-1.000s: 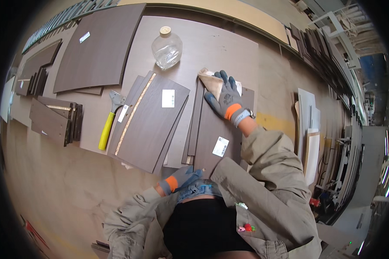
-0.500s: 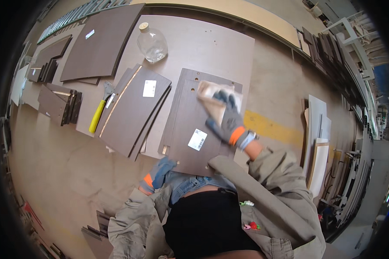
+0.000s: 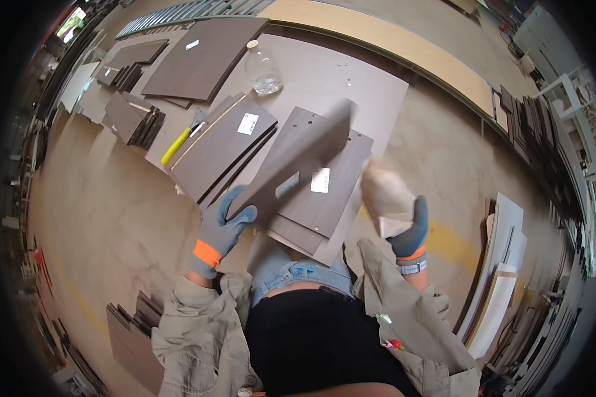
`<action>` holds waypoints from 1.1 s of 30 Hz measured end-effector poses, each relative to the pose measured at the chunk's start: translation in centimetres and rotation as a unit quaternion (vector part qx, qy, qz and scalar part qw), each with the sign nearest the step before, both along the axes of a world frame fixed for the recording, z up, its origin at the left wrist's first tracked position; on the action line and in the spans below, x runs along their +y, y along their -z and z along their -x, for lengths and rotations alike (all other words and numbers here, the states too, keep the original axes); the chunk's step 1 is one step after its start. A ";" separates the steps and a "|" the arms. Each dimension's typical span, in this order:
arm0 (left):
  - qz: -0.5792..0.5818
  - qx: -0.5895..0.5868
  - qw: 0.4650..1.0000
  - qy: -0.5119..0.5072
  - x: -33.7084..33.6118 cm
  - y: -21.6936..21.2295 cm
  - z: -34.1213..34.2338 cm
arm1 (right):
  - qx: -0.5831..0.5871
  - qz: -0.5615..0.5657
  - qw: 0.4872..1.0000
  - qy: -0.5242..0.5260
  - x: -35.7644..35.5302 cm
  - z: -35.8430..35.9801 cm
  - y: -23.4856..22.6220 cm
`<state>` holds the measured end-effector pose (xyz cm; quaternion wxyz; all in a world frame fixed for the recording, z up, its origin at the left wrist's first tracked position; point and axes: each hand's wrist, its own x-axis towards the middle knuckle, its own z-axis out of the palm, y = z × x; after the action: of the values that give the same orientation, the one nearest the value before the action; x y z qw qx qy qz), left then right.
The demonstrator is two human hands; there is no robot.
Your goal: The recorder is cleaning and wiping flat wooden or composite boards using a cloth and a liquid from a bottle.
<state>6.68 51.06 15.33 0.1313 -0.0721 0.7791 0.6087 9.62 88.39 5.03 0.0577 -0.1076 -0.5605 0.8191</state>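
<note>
Gripped at its near left corner, a dark brown panel (image 3: 308,155) tilts up on edge, blurred by motion; my gloved left hand (image 3: 224,225) has thumb and fingers around that corner. Beneath it lie more brown panels (image 3: 341,188) with drilled holes and a white label. Off the table's right side, my gloved right hand (image 3: 410,231) is closed on a beige cloth (image 3: 385,192), also blurred. To the left sits another stack of brown panels (image 3: 225,145) with a label. A yellow-handled scraper-like tool (image 3: 177,145) lies along that stack's left edge.
A clear bottle (image 3: 265,69) with a cork-coloured cap stands on the table (image 3: 371,86) behind the stacks. A large brown panel (image 3: 205,56) and smaller pieces (image 3: 134,119) lie at the far left. White boards (image 3: 493,264) lean at the right.
My left hand has risen and lifted a panel's left side off the right stack. My right hand has drawn the cloth off the panel, towards me and to the right.
</note>
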 end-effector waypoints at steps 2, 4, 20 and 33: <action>0.296 0.397 0.853 0.163 0.9 -1.7 0.7 | 0.008 0.354 0.935 -0.005 1.0 0.3 -4.9; 0.359 0.442 0.800 0.188 2.4 -1.2 0.1 | 0.041 0.181 0.982 0.042 2.3 0.5 -3.1; 0.147 -0.180 0.971 0.062 1.4 8.2 -3.2 | 0.087 -0.701 0.702 -0.087 -9.4 14.4 -2.5; -0.253 -0.398 0.882 0.003 2.5 9.3 -2.6 | 0.381 -0.697 0.602 -0.074 -15.4 15.1 2.3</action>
<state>9.24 53.59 6.05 0.4458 -0.2704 0.4814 0.7045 -5.52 72.97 2.71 0.2628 0.3294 -0.8947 0.1481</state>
